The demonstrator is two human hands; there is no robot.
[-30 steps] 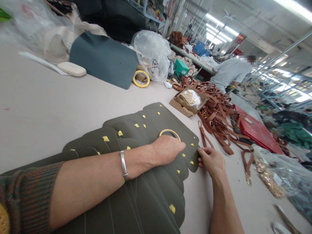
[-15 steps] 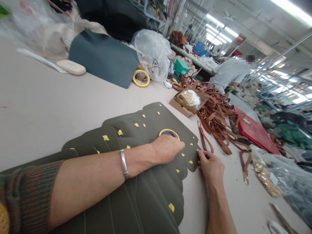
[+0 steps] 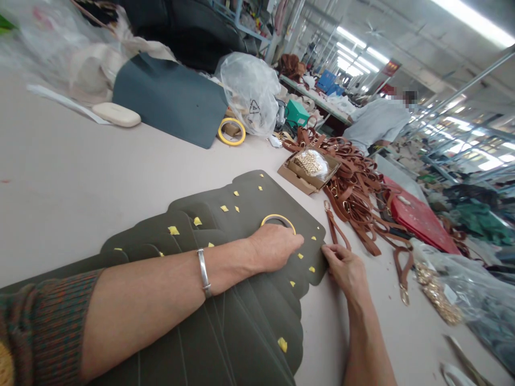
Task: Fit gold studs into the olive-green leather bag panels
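Dark green panels (image 3: 277,195) that look like leather lie overlapping in a fanned stack, dotted with small bits of yellow tape (image 3: 282,344). My left hand (image 3: 276,247) is closed around a roll of yellow tape (image 3: 278,216), resting over the top panel; the near part of the roll is hidden by the hand. At that panel's right edge, my right hand (image 3: 346,271) has its thumb and fingers pinched together on the border. Whatever lies between those fingertips besides the panel edge is hidden.
Beyond the panels sit a cardboard box (image 3: 302,179) with gold hardware and a heap of brown straps (image 3: 354,201). Another yellow tape roll (image 3: 232,143) lies by a dark blue sheet (image 3: 169,99). Scissors-like metal (image 3: 466,356) rests at lower right. A person (image 3: 376,123) stands farther back.
A yellow bit visible at my right fingertips before is now out of sight under them. My left hand stays on the tape roll, and the view has shifted slightly.
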